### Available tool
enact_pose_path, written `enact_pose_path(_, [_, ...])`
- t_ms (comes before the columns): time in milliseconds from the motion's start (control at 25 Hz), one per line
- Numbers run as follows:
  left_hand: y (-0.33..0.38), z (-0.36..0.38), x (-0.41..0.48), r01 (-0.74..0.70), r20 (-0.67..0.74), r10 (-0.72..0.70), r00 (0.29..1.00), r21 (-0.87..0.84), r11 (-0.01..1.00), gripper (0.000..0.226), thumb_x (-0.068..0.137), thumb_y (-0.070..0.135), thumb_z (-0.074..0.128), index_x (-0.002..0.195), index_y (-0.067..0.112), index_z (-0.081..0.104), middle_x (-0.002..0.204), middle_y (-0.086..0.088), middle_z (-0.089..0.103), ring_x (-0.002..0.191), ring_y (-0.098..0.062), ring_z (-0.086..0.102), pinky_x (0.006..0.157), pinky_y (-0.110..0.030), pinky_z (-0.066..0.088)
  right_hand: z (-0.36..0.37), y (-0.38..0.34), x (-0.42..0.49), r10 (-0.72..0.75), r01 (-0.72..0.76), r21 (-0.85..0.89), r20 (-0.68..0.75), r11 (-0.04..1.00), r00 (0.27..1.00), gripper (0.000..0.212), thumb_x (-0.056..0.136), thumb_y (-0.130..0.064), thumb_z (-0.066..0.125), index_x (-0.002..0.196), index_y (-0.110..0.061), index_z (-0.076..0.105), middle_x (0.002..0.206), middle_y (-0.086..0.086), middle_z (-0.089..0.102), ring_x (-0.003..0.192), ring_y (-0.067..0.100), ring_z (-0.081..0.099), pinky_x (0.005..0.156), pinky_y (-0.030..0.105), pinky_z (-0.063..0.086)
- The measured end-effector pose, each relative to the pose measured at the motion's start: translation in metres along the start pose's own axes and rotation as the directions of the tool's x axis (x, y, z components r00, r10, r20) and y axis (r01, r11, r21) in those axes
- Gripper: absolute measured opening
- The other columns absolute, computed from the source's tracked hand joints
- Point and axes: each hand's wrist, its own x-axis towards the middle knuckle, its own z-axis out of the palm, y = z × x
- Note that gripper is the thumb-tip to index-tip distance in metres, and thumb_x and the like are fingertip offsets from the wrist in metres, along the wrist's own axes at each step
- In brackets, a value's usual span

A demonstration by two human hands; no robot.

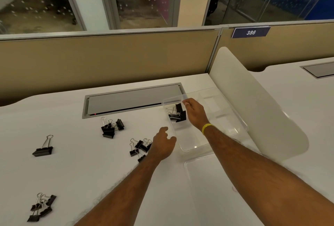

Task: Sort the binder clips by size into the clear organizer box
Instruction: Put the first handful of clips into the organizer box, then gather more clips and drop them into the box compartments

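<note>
A clear organizer box [233,126] stands on the white desk at the right. Its far-left compartment holds a few black binder clips [178,113]. My right hand [194,113] hovers over that compartment, fingers curled with nothing visible in them. My left hand [162,143] rests at the box's left wall, fingers apart, partly covering a pile of small clips [138,147]. Another pile [111,128] lies further left. One large clip [43,150] stands alone at the left. A group of clips [41,206] lies near the front left.
The clear lid [202,177] lies flat in front of the box. A grey cable hatch [132,100] is set into the desk behind the piles. A white curved divider [256,110] stands right of the box. A tan partition runs along the back.
</note>
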Motion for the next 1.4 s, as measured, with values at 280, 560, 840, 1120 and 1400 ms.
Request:
enact_pose_path(280, [-0.009, -0.029, -0.025, -0.170, -0.125, 0.211, 0.969, 0.276, 0.946, 0.058, 0.095, 0.038, 0.052, 0.145, 0.015, 0.035, 0.147, -0.006, 0.044, 0.132, -0.021, 0.044, 0.109, -0.038, 0.037, -0.002, -0.010, -0.046, -0.070, 0.080, -0.117, 0.087, 0.990, 0.994, 0.031, 0.098, -0.019, 0.051, 0.127, -0.009, 0.055, 0.127, 0.009, 0.058, 0.118, 0.022, 0.053, 0.095, 0.020, 0.036])
enact_pose_path(560, [-0.040, -0.080, -0.068, -0.209, -0.143, 0.392, 0.909, 0.657, 0.724, 0.087, 0.082, 0.076, 0.027, 0.150, 0.021, 0.028, 0.158, -0.004, 0.027, 0.146, -0.020, 0.022, 0.117, -0.043, 0.022, 0.025, -0.033, -0.113, -0.233, 0.309, -0.343, 0.245, 0.887, 0.941, 0.060, 0.094, -0.041, 0.055, 0.147, -0.021, 0.034, 0.156, 0.004, 0.029, 0.146, 0.021, 0.022, 0.120, 0.037, 0.018])
enact_pose_path(840, [-0.099, -0.135, -0.125, -0.084, -0.185, 0.377, 0.908, 0.800, 0.595, 0.101, 0.072, 0.089, 0.010, 0.154, 0.028, 0.008, 0.163, -0.003, -0.002, 0.149, -0.022, -0.006, 0.117, -0.054, -0.001, 0.079, -0.066, -0.178, -0.257, 0.422, -0.496, 0.367, 0.759, 0.894, 0.084, 0.088, -0.067, 0.046, 0.153, -0.034, 0.006, 0.163, 0.000, -0.005, 0.150, 0.020, -0.008, 0.117, 0.050, -0.011])
enact_pose_path(1120, [-0.167, -0.198, -0.179, 0.018, -0.236, 0.297, 0.925, 0.809, 0.588, 0.102, 0.071, 0.090, 0.012, 0.154, 0.030, 0.002, 0.162, -0.002, -0.007, 0.149, -0.022, -0.010, 0.116, -0.057, -0.003, 0.139, -0.100, -0.236, -0.203, 0.424, -0.524, 0.427, 0.738, 0.881, 0.095, 0.083, -0.076, 0.043, 0.154, -0.033, -0.002, 0.162, 0.002, -0.013, 0.150, 0.022, -0.013, 0.116, 0.054, -0.013])
enact_pose_path(1400, [-0.222, -0.250, -0.210, 0.071, -0.275, 0.245, 0.930, 0.786, 0.614, 0.104, 0.070, 0.090, 0.013, 0.154, 0.029, 0.003, 0.163, -0.002, -0.005, 0.149, -0.021, -0.007, 0.117, -0.055, -0.001, 0.196, -0.127, -0.274, -0.200, 0.457, -0.530, 0.471, 0.714, 0.859, 0.096, 0.083, -0.074, 0.046, 0.153, -0.034, -0.006, 0.162, 0.002, -0.014, 0.149, 0.021, -0.013, 0.116, 0.054, -0.013])
